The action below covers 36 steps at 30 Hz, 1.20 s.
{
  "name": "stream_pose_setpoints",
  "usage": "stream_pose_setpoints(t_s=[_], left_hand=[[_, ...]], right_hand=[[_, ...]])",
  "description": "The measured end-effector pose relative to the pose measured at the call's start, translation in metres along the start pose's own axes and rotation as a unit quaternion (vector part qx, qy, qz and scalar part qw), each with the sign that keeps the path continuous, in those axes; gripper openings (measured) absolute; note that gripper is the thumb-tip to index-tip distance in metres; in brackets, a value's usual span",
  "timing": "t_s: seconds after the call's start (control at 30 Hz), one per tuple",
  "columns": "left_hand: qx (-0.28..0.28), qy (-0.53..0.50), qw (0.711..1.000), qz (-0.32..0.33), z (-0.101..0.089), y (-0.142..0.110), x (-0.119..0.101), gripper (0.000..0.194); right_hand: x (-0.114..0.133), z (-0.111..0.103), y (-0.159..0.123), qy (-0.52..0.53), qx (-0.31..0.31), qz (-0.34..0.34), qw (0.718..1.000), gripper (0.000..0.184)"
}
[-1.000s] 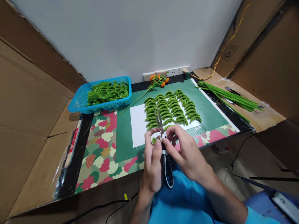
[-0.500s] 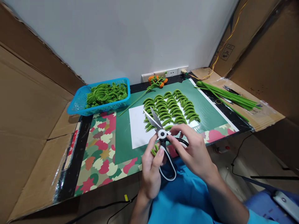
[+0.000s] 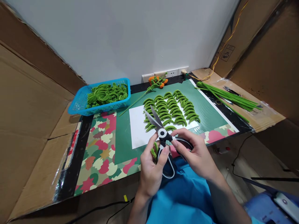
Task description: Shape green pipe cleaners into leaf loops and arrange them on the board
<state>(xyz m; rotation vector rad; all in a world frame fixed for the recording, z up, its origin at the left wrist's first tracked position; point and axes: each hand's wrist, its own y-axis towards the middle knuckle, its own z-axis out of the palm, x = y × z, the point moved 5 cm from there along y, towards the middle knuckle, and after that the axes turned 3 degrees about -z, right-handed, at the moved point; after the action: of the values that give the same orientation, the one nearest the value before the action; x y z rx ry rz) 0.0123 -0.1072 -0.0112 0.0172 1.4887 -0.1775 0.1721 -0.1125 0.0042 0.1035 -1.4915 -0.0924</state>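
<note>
A pair of black-and-white scissors [image 3: 162,133] is held between my two hands, blades spread and pointing away from me. My left hand [image 3: 153,169] grips the near handle and also holds a short green pipe-cleaner piece [image 3: 154,151], partly hidden by the fingers. On the other handle, my right hand [image 3: 192,151] pinches with thumb and fingers. Just beyond the blades, curved green pipe-cleaner pieces [image 3: 174,109] lie in several rows on a white sheet [image 3: 137,130].
A blue basket [image 3: 78,101] of green pipe-cleaner pieces stands at the back left. An orange flower stem [image 3: 157,81] lies behind the rows. Green stems [image 3: 233,98] and pliers [image 3: 231,90] rest at the right. Cardboard walls [image 3: 25,102] flank the table.
The scissors' blades and handles have spread apart, and their flat side has turned to face me. My right hand has moved slightly right and down with its handle.
</note>
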Motion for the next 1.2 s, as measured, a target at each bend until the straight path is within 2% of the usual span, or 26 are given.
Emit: stream_pose_setpoints(t_s=[0.17, 0.4, 0.57, 0.77, 1.0, 1.2], left_hand=[[0.015, -0.030, 0.999, -0.025, -0.001, 0.001, 0.003, 0.050], [-0.009, -0.058, 0.998, 0.007, 0.006, -0.002, 0.001, 0.052], [-0.022, -0.062, 0.998, 0.026, 0.009, -0.004, 0.001, 0.046], [-0.058, -0.073, 0.995, 0.047, 0.016, -0.009, 0.001, 0.045], [-0.078, -0.062, 0.993, 0.067, 0.022, -0.009, -0.003, 0.041], [-0.095, -0.024, 0.994, 0.049, 0.019, -0.010, 0.000, 0.043]], right_hand=[[-0.001, -0.003, 0.000, 0.029, -0.008, 0.015, 0.999, 0.018], [-0.005, 0.015, -0.011, 0.060, -0.003, 0.023, 0.998, 0.020], [-0.009, 0.023, -0.014, 0.086, -0.026, 0.020, 0.996, 0.020], [-0.009, 0.029, -0.018, 0.095, -0.061, -0.016, 0.993, 0.021], [-0.009, 0.028, -0.019, 0.065, -0.108, -0.029, 0.992, 0.016], [-0.009, 0.027, -0.018, 0.061, -0.116, -0.032, 0.991, 0.016]])
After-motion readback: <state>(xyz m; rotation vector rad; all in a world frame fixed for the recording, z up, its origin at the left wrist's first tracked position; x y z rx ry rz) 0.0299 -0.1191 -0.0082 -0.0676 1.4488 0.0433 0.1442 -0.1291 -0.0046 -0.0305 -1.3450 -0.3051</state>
